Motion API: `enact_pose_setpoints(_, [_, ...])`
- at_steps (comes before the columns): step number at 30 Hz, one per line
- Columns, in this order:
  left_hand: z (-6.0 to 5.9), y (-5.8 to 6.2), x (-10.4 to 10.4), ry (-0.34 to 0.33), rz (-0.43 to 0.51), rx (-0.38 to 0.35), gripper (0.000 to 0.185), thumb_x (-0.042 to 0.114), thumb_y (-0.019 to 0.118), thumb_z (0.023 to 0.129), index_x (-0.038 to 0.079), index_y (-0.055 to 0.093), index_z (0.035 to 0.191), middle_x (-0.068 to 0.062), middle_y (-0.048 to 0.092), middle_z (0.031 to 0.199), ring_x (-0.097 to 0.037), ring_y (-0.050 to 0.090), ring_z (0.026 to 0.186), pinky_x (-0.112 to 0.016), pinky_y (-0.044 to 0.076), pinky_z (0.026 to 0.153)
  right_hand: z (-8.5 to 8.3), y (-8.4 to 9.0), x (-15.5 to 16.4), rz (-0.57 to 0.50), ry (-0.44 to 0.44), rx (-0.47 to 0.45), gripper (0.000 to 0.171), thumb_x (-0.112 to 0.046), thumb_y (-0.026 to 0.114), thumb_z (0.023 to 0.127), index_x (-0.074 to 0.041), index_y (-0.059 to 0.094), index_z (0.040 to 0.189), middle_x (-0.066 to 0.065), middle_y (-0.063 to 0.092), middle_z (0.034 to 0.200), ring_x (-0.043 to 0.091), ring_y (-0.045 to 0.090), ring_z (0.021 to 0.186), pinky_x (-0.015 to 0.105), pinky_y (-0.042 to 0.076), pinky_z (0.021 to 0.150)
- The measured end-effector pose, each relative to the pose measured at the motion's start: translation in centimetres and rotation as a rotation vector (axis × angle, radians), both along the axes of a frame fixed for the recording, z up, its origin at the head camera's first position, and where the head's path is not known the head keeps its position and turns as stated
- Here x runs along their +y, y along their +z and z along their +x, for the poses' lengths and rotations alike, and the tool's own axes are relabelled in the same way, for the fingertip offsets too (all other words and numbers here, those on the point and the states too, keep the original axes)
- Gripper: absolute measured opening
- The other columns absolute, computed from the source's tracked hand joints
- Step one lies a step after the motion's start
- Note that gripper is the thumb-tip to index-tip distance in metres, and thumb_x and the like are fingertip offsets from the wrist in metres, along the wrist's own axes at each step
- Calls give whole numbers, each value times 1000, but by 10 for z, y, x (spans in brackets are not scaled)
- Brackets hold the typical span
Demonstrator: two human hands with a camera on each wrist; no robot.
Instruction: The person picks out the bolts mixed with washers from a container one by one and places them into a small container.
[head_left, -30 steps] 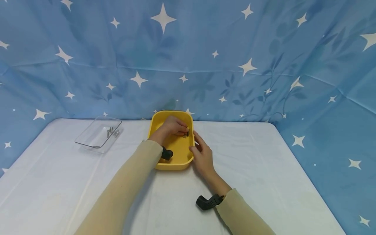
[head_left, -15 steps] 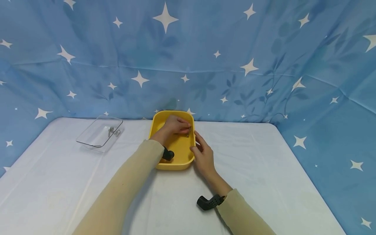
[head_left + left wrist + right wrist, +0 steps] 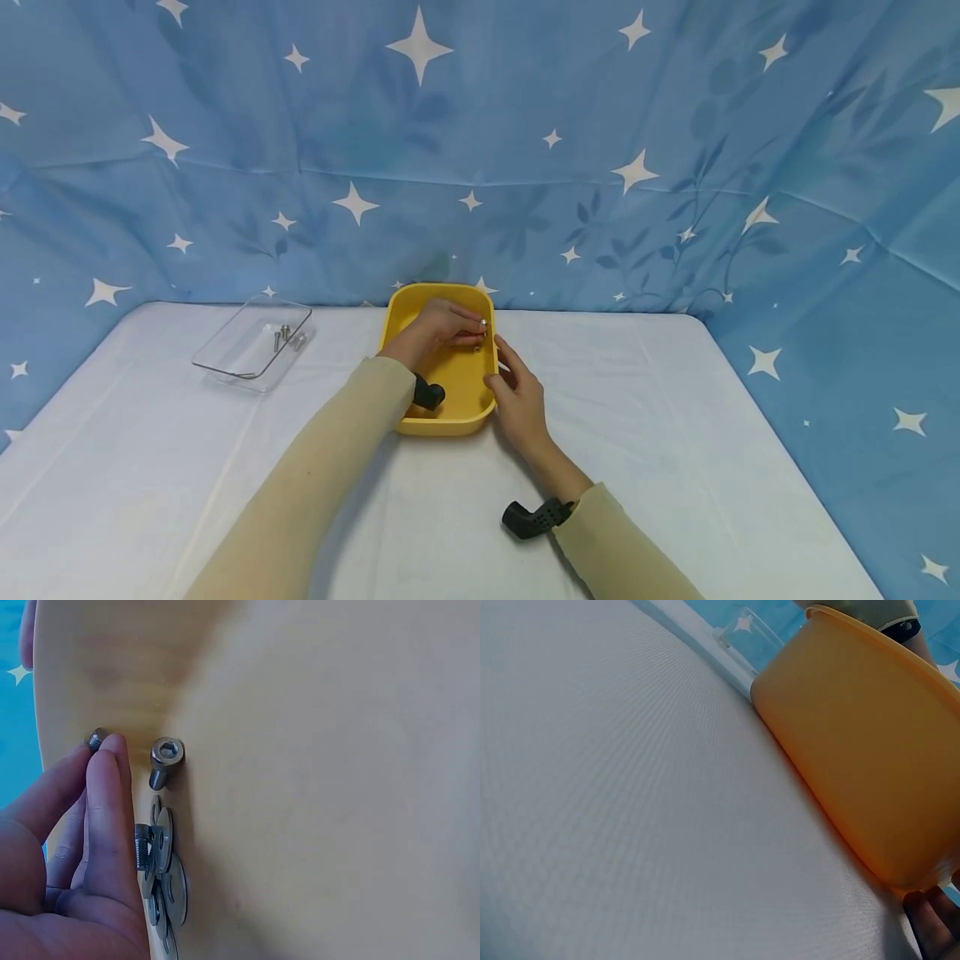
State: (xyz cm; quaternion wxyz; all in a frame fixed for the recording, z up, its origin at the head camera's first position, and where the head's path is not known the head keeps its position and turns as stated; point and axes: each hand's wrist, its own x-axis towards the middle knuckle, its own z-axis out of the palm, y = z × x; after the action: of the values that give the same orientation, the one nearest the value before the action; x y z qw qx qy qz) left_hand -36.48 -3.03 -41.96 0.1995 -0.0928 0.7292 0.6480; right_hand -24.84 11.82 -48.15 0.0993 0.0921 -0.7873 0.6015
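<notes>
A yellow plastic bin (image 3: 457,387) stands near the back of the white table. Inside it, the left hand (image 3: 441,325) pinches a small metal bolt (image 3: 97,739) between thumb and fingertips, close to the bin's right wall. Beside those fingers, in the left wrist view, lie a socket-head bolt (image 3: 167,754), a second bolt (image 3: 142,847) and a cluster of flat washers (image 3: 176,889). The right hand (image 3: 519,404) holds the bin's right side, thumb at the rim and fingers against the outer wall. Its fingertips (image 3: 928,922) show at the bin's lower corner in the right wrist view.
To the left stands a clear plastic box (image 3: 243,346) with several bolts (image 3: 281,335) in it. A blue curtain (image 3: 570,150) with stars hangs right behind the table's back edge. Black wrist cameras sit on both wrists.
The left fingertips have shifted slightly right, toward the bin's side wall, and a shiny bolt end now shows at them. The right hand, the bin and the clear box keep their places.
</notes>
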Motion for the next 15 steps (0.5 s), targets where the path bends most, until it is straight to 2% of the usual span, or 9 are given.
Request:
enact_pose_setpoints(3, [1,1,-1,-5,22,-8,24,4,72,91,-1,75,114,-19,75,115,-20,77,82,-31,63,83,0,0,0,1,2,0,60,-7,53,96,-18,44,154,13,54,151,33,61,130,48,53,107])
enact_pose_setpoints(10, [1,1,-1,-44,36,30,27,1,69,93,-2,73,119,-22,71,123,-27,76,100,-35,61,91,-1,-1,1,-6,1,-2,60,-6,53,96,-18,44,154,14,55,150,33,61,130,49,53,106])
enact_pose_setpoints(15, [0,-2,-1,-60,21,49,27,1,70,93,-1,72,120,-21,72,120,-26,76,99,-36,61,93,-1,-1,0,-4,0,-9,60,-6,54,96,-19,44,154,14,55,150,32,61,130,49,53,106])
